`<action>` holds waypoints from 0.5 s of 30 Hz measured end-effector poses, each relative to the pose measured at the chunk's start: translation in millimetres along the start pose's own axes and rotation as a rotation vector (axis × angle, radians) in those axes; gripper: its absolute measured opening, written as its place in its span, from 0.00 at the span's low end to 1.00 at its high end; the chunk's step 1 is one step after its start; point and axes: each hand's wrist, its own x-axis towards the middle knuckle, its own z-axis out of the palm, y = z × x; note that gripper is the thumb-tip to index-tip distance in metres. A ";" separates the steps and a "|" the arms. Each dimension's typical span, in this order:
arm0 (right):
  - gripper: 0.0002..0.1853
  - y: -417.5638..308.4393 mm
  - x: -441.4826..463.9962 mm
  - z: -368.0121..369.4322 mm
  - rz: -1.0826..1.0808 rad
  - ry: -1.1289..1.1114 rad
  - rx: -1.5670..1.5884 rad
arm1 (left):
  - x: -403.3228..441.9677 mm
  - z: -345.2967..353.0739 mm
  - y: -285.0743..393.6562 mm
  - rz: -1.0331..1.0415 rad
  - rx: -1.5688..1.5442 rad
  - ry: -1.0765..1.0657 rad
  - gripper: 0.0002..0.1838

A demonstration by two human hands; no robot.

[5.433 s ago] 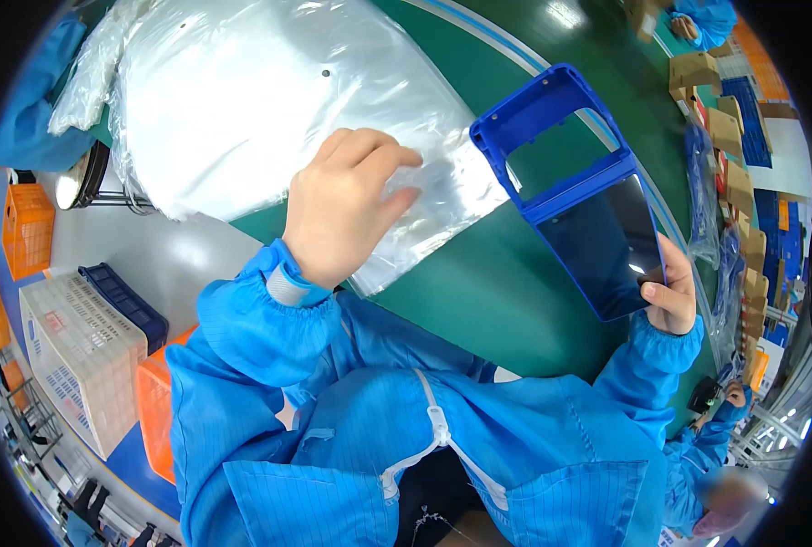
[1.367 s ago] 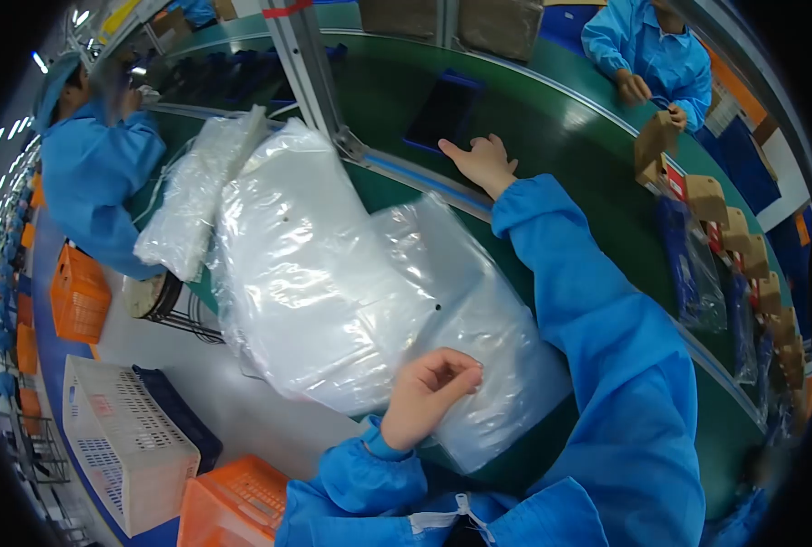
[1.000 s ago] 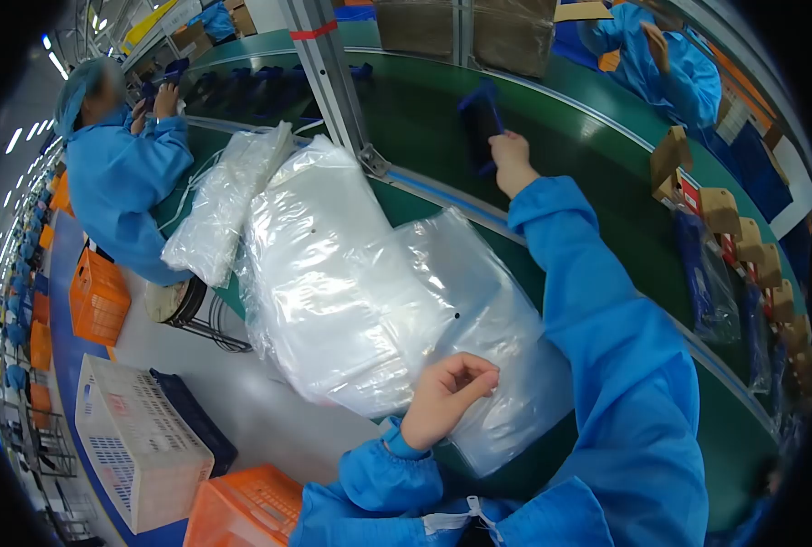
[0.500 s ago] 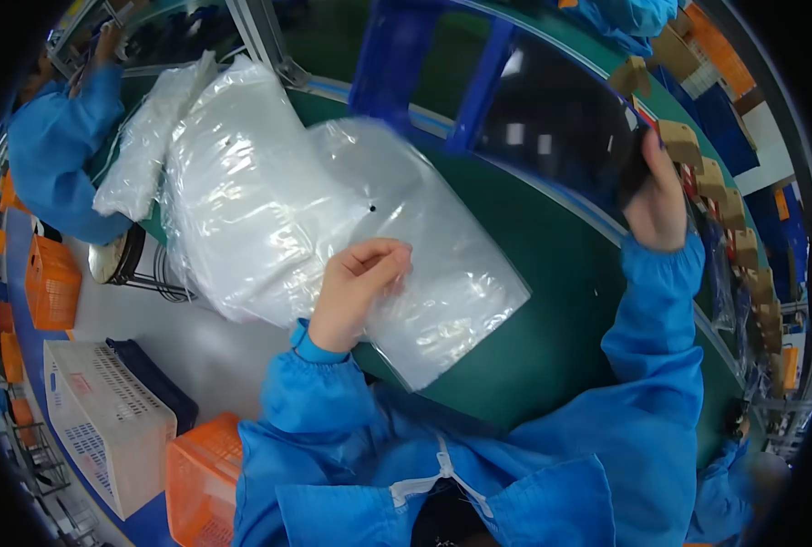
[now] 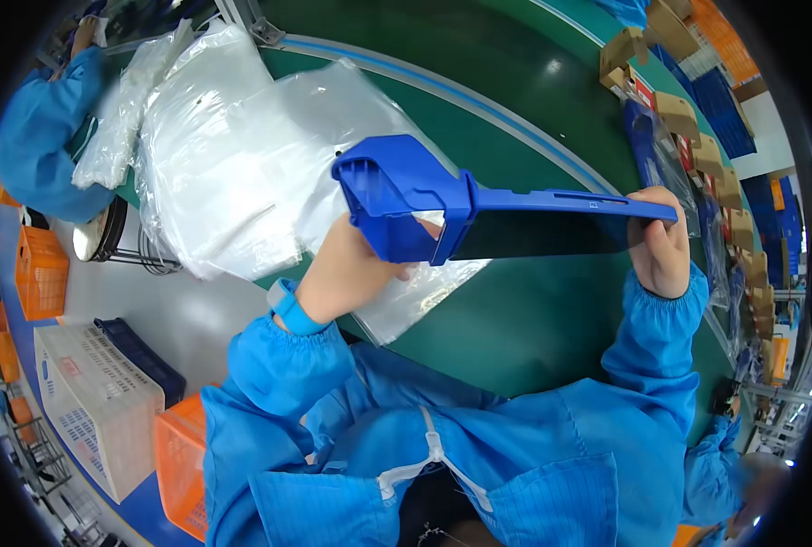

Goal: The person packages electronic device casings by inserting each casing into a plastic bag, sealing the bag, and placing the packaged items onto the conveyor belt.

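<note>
A blue plastic housing with a dark glossy panel (image 5: 543,234) is held up level in front of me, its edge turned toward the camera. At its narrow far end, my right hand (image 5: 658,248) grips it between thumb and fingers. My left hand (image 5: 344,272) is closed around the wide, hollow end, with its fingers partly hidden behind the blue plastic. Beneath and to the left, clear plastic bags (image 5: 233,155) lie in a flat, overlapping pile. The top bag (image 5: 333,100) reaches under the housing.
The green work surface (image 5: 479,337) has a metal rail (image 5: 442,82) along it. Brown cardboard pieces (image 5: 675,114) line the right side. Another person's blue sleeve (image 5: 46,137) is at left. Below stand a white crate (image 5: 96,410) and orange baskets (image 5: 41,273).
The housing has come down and nearer, turning from face-on to edge-on. My left hand has left the top bag and taken hold of the housing's wide end; my right hand has kept its grip.
</note>
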 end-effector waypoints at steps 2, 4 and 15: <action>0.21 1.6 -5.5 -11.7 0.040 -0.040 -0.066 | 4.2 -5.1 -0.8 -0.052 -0.100 -0.023 0.15; 0.20 0.6 -9.6 -17.2 0.064 -0.055 -0.117 | 5.6 -9.7 -3.2 -0.060 -0.109 -0.025 0.15; 0.13 -33.7 -2.6 23.0 -0.166 -0.440 -0.530 | 8.4 -14.5 7.1 0.088 -0.239 0.238 0.10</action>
